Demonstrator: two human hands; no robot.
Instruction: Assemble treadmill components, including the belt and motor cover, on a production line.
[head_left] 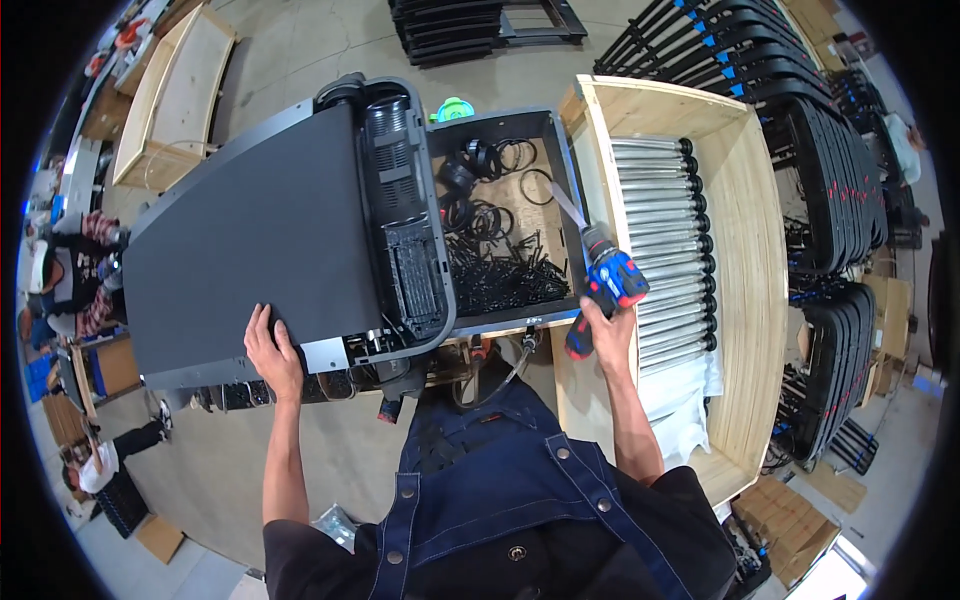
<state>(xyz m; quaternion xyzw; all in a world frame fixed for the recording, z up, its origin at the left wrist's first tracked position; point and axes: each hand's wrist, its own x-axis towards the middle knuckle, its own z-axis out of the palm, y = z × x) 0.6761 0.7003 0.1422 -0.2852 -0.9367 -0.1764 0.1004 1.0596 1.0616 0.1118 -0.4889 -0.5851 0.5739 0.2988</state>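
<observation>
Much concrete floor [290, 55] lay beyond the right hand [611, 335], which gripped a drill [614, 280] pointing forward-left, its long axis aslant; the left hand [274, 358], loosely spread, holding nothing, rested on a black machine [250, 230].

The left hand [272, 350] rests at the treadmill belt [250, 220]'s near edge; the right hand [613, 335] grips a cordless drill [612, 275].

The drill [614, 276] is blue, red and black, the belt [255, 220] charcoal
</observation>
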